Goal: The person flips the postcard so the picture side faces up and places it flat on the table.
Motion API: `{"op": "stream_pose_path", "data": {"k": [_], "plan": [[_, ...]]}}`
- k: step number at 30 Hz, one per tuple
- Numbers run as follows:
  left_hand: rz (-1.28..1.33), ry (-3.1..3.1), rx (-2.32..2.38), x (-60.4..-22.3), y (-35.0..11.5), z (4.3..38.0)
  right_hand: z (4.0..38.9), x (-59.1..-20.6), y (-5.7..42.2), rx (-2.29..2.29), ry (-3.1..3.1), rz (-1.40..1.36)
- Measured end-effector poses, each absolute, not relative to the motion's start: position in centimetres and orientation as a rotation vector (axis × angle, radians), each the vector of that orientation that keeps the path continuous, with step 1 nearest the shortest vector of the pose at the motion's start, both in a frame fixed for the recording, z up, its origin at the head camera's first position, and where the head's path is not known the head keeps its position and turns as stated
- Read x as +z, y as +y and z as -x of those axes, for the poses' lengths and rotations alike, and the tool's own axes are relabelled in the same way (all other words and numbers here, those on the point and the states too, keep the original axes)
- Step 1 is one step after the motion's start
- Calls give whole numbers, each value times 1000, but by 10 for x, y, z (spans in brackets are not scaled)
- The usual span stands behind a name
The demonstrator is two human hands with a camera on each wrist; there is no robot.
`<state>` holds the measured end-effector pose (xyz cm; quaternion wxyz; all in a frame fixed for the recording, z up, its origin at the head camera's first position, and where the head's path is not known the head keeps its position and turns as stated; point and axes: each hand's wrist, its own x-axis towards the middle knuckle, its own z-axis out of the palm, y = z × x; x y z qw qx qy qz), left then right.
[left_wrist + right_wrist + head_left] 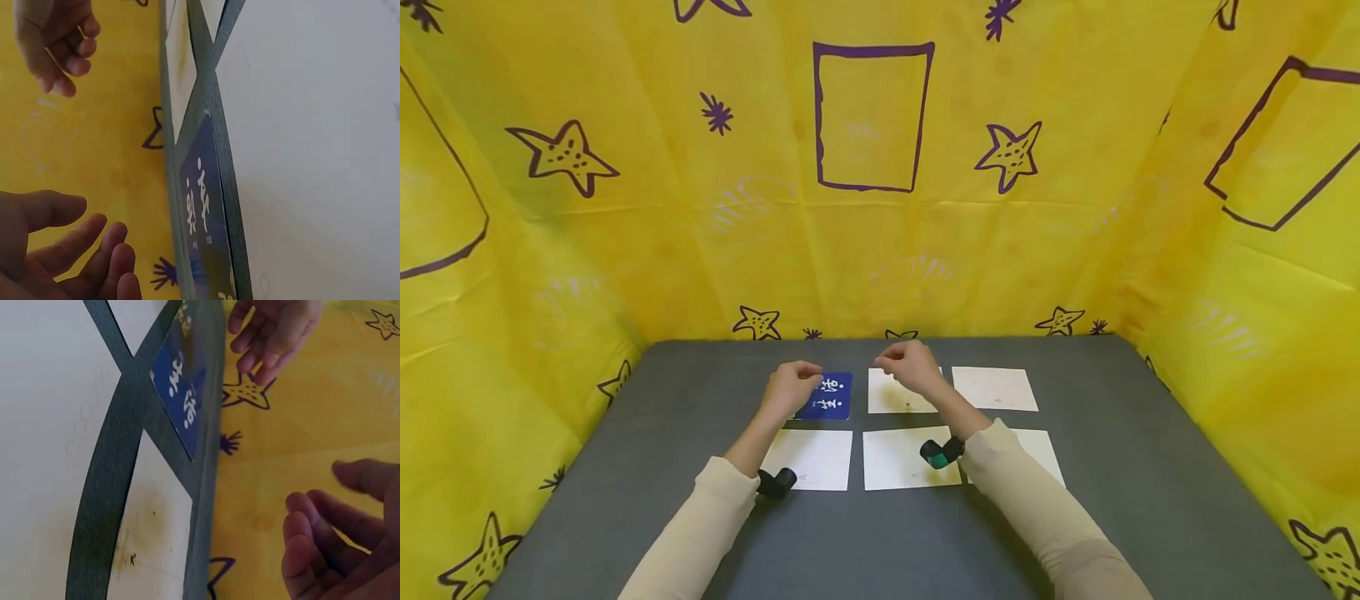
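My left hand (792,388) hovers over the left part of a blue card (838,408) printed with white characters. In the left wrist view, the fingers of this hand (75,250) are loosely bent, the thumb apart, with nothing held. Above a white card (883,398) in the back row's middle is my right hand (912,367). The right wrist view has that hand (340,540) with relaxed, slightly curled fingers and nothing between them. Both hands appear raised off the cards. The left forearm hides part of the blue card's left side.
A white card (996,389) lies at the back right. Three more form the front row: left (823,458), middle (891,460) and right (1037,450), the last partly under the right sleeve. All lie on a grey table (625,492) with yellow patterned cloth (865,242) around it.
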<state>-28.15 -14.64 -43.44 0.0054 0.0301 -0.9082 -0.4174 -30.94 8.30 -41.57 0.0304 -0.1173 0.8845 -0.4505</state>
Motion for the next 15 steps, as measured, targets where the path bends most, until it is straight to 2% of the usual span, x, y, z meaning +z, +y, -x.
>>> {"op": "stream_pose_path", "data": {"k": [8,15], "plan": [[-50,-2856,-1366,-441,-121,286,312,-416,106,-1427,2773,351],[-44,-2894,-1368,-449,-94,290,313,-428,130,-1266,2841,297]]}}
